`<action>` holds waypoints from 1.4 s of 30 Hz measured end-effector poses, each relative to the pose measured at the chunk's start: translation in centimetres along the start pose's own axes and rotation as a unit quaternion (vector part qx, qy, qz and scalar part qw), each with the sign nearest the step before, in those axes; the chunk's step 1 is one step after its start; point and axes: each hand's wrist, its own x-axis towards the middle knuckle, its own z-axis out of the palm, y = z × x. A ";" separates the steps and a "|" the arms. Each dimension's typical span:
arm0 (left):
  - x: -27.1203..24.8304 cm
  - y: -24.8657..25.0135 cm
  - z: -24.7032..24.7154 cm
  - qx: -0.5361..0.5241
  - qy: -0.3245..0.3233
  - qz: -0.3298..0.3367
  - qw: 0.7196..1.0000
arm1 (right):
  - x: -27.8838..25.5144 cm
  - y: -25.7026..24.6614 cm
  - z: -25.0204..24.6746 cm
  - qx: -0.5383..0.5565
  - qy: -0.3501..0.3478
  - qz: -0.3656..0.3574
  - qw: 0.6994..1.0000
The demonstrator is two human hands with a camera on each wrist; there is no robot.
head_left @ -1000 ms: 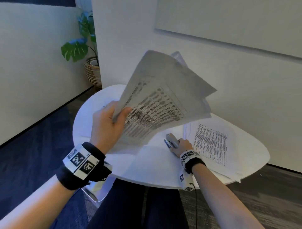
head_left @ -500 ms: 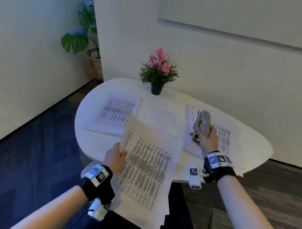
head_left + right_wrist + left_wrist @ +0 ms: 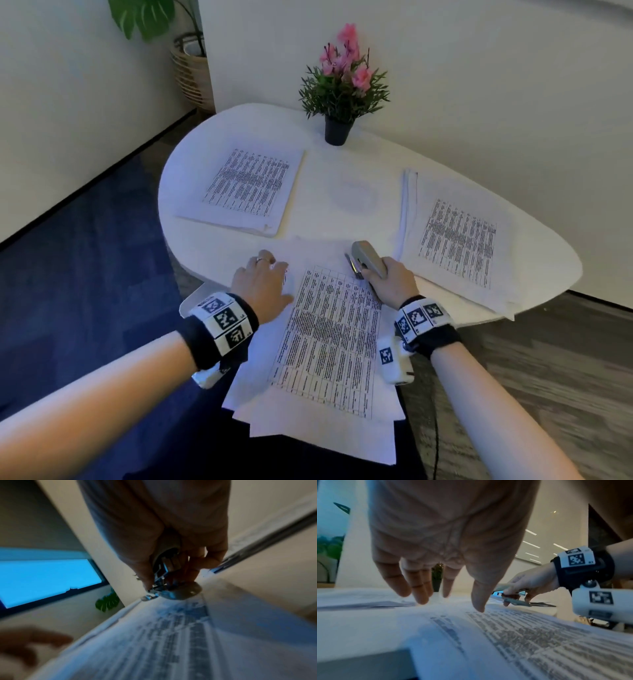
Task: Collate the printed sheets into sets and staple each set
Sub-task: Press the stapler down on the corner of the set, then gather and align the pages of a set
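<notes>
A loose set of printed sheets (image 3: 329, 346) lies at the near edge of the white table (image 3: 335, 192) and hangs over my lap, its lower edges fanned out. My left hand (image 3: 263, 284) rests on the set's upper left corner with straight, spread fingers (image 3: 421, 592). My right hand (image 3: 387, 281) grips a grey stapler (image 3: 366, 258) at the set's upper right corner, its metal mouth (image 3: 154, 589) at the paper edge. The sheets (image 3: 513, 635) fill the lower half of the left wrist view.
One stack of printed sheets (image 3: 246, 186) lies at the table's left, another, thicker and uneven stack (image 3: 459, 236) at the right. A small pot of pink flowers (image 3: 342, 85) stands at the back. A woven basket with a large plant (image 3: 191, 65) stands on the floor.
My left hand brought the raised sheets down onto the table's near edge and now lies flat on them. My right hand lifted the stapler and brought it to the set's top right corner.
</notes>
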 end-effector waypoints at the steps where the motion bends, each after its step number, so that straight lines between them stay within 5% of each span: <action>1: 0.7 0.6 0.2 -0.017 -0.018 0.037 0.999 | 0.0 0.1 0.1 -0.046 0.002 0.009 0.999; 4: 2.4 2.6 0.8 -0.053 -0.079 0.110 0.989 | 0.4 0.5 0.2 -0.135 0.014 0.021 0.991; 8: 5.1 4.6 1.5 -0.029 -0.081 0.137 0.987 | 0.8 -0.3 0.1 -0.193 0.017 0.046 0.980; 19: 11.3 5.7 0.1 0.010 -0.055 0.141 0.988 | 4.0 -2.0 0.7 -0.223 -0.031 0.037 0.974; 36: 14.0 5.4 0.5 -0.001 -0.042 0.146 0.988 | 8.0 -3.4 1.6 -0.197 -0.002 0.098 0.975; 42: 14.5 5.6 1.0 0.013 -0.039 0.142 0.989 | 8.7 -3.4 0.7 -0.236 -0.002 0.067 0.970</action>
